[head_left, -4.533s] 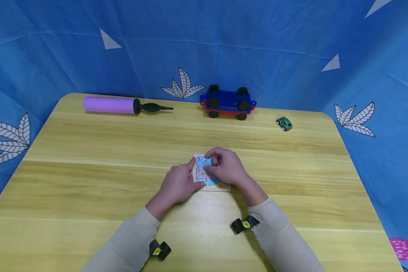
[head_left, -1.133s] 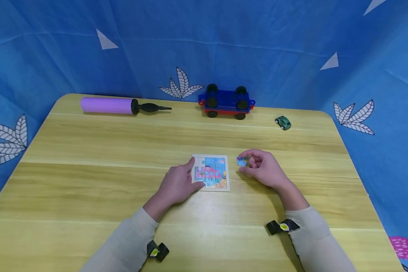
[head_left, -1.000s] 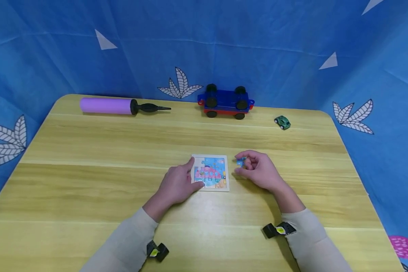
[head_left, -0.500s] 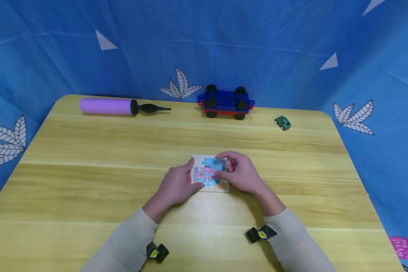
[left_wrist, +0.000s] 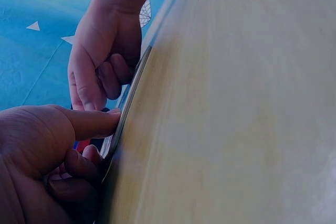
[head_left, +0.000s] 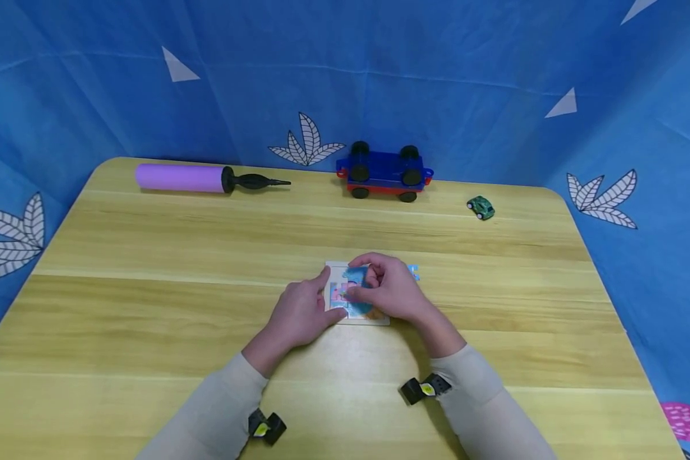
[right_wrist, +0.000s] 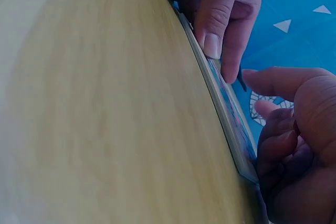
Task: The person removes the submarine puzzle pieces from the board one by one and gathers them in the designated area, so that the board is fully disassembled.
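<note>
A small square jigsaw puzzle (head_left: 337, 292) in a pale frame lies mid-table, showing a pink and blue picture with its upper left corner bare of pieces. My left hand (head_left: 300, 312) grips the frame's left side, thumb at the front edge and index finger along the left; the thumb shows on the board in the right wrist view. My right hand (head_left: 392, 287) reaches over the puzzle's right part, thumb and index finger spread above the top middle pieces, other fingers curled. A loose blue puzzle piece (head_left: 414, 271) lies on the table just right of that hand, partly hidden by it.
Along the table's (head_left: 149, 268) far edge lie a purple hand pump (head_left: 181, 177) with a black nozzle, a blue and red toy wagon (head_left: 386, 171) and a small green toy car (head_left: 480, 207). A blue patterned cloth (head_left: 437, 76) hangs behind.
The right hand set a puzzle piece down on the table to the right, then moved left over the puzzle. The left hand kept its grip on the frame.
</note>
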A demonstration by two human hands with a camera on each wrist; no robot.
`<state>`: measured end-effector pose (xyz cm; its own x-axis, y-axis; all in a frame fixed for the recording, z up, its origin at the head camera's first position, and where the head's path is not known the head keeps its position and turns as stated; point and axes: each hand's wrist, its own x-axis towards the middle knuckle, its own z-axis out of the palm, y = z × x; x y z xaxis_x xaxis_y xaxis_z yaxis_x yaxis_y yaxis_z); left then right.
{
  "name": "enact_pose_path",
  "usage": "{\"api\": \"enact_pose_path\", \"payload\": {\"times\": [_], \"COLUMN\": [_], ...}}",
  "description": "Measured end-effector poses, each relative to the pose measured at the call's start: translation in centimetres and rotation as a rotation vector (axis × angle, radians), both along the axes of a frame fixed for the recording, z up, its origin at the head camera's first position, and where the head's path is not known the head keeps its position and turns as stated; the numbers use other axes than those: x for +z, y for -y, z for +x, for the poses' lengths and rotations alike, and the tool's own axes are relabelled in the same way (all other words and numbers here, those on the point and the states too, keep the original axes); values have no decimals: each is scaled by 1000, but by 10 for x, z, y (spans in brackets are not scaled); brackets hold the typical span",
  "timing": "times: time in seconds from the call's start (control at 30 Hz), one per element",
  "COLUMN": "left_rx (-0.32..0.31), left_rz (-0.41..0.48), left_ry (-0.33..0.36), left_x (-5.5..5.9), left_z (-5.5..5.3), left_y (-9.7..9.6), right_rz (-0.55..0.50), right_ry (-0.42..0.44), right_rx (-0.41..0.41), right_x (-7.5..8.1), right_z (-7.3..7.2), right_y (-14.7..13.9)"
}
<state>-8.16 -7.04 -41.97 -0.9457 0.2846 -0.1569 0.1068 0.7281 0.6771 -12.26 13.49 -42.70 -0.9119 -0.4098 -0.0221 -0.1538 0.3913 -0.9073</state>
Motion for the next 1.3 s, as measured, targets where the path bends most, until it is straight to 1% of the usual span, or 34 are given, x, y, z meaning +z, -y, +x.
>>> {"api": "enact_pose_path", "payload": {"times": [0.1,0.33,0.47,0.63,0.8,1.13,1.3], "left_rx": [-2,2,0,-3,-2,3,7], "left_rz": [-1,-10,-10,-15,-10,-6,-4], "left_ry": [-3,20,18,6,8,3,16], "left_x": [0,1,1,1,1,2,2], "left_z": [0,0,0,0,1,0,1], "left_y": [0,-1,-2,-1,-1,-2,-2], "right_rz": [23,54,81,107,123,133,114], "right_ry": [7,18,23,21,47,96,113], "right_rx": [2,-2,-6,19,26,16,7], "right_x": [-1,-2,-2,0,1,1,3], "right_z": [-1,-2,-2,-3,-5,-8,-8], "right_y": [2,4,4,6,8,8,9]}}
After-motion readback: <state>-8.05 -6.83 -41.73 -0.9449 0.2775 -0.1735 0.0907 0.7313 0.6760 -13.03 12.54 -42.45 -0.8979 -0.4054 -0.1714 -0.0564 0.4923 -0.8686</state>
